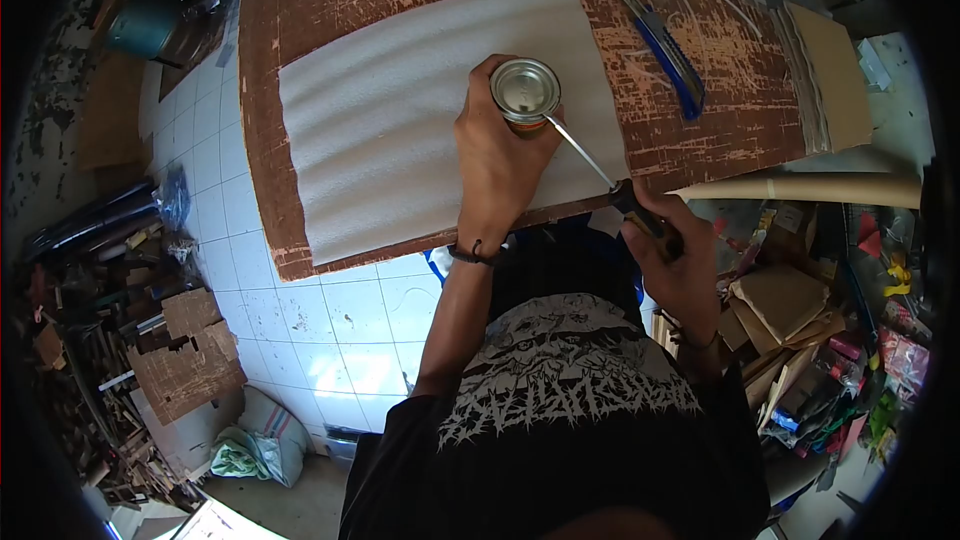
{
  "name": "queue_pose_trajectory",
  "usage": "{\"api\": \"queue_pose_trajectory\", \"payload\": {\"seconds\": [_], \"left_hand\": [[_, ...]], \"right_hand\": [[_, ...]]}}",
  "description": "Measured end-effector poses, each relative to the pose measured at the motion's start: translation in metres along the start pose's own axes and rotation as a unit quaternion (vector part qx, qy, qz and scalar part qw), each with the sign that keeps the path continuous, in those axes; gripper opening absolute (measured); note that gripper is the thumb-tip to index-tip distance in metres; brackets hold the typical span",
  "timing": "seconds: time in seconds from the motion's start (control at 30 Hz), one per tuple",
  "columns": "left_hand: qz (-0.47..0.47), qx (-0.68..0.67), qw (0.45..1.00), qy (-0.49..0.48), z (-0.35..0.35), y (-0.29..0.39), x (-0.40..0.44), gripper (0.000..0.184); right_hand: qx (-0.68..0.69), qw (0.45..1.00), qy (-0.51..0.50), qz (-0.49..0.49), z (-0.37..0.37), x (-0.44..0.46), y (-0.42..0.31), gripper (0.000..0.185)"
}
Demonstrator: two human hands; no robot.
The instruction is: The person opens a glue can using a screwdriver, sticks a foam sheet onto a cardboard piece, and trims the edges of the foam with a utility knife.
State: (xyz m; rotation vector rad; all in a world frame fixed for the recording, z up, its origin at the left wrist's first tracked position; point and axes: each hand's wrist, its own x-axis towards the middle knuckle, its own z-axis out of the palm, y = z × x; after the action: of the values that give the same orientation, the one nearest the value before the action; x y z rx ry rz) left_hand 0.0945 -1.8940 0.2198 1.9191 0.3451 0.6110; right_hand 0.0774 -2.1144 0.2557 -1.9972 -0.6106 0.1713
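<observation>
A small round metal can [525,88] with a silvery lid is held in my left hand [500,155], whose fingers wrap round its side. My right hand [672,250] grips the dark and yellow handle of a screwdriver [583,152]. The screwdriver's metal shaft points up and left, and its tip touches the lower right edge of the can's lid. Both hands are over the near part of a white foam sheet [400,110], which lies on a scratched brown board [270,180].
A blue utility knife [668,55] lies on the board right of the foam sheet. Cardboard [830,75] is at the right end, with a cardboard tube [810,188] below it. Wood scraps are piled at the left, and packets and paper at the lower right.
</observation>
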Motion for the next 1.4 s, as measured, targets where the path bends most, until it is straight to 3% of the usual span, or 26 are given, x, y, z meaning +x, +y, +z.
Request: {"api": "queue_pose_trajectory", "payload": {"seconds": [0.43,0.63,0.67,0.8,0.9,1.0,1.1,1.2,1.4], "left_hand": [[0.003,0.002,1.000,0.001,0.000,0.007,-0.004,0.062],[0.010,-0.015,1.000,0.019,-0.001,0.001,-0.002,0.063],[0.019,-0.010,1.000,0.019,0.001,-0.003,-0.002,0.064],[0.005,-0.016,1.000,0.010,0.000,0.003,-0.003,0.063],[-0.007,-0.018,1.000,0.002,-0.002,0.004,-0.002,0.061],[0.013,-0.009,1.000,0.000,-0.003,0.002,-0.001,0.060],[-0.005,-0.011,1.000,-0.021,-0.006,0.003,0.000,0.060],[0.012,0.007,1.000,-0.019,-0.005,0.004,0.000,0.059],[0.017,0.012,1.000,-0.008,-0.002,0.005,-0.001,0.059]], "right_hand": [[0.096,0.989,0.108,-0.036,0.084,-0.026,0.047,0.045],[0.096,0.994,0.057,0.018,0.045,-0.017,0.020,0.044],[0.078,0.994,0.067,-0.022,0.033,-0.012,0.015,0.042],[-0.011,1.000,0.016,0.006,-0.011,0.001,-0.006,0.043],[-0.034,0.999,0.010,-0.040,-0.020,0.012,-0.006,0.042],[0.003,0.998,0.000,-0.064,-0.020,0.017,0.012,0.040],[0.010,1.000,-0.004,0.025,-0.005,0.004,0.025,0.038],[0.131,0.989,0.071,-0.014,0.031,-0.009,0.040,0.038],[0.223,0.969,0.088,0.066,0.070,-0.023,0.041,0.043]]}}
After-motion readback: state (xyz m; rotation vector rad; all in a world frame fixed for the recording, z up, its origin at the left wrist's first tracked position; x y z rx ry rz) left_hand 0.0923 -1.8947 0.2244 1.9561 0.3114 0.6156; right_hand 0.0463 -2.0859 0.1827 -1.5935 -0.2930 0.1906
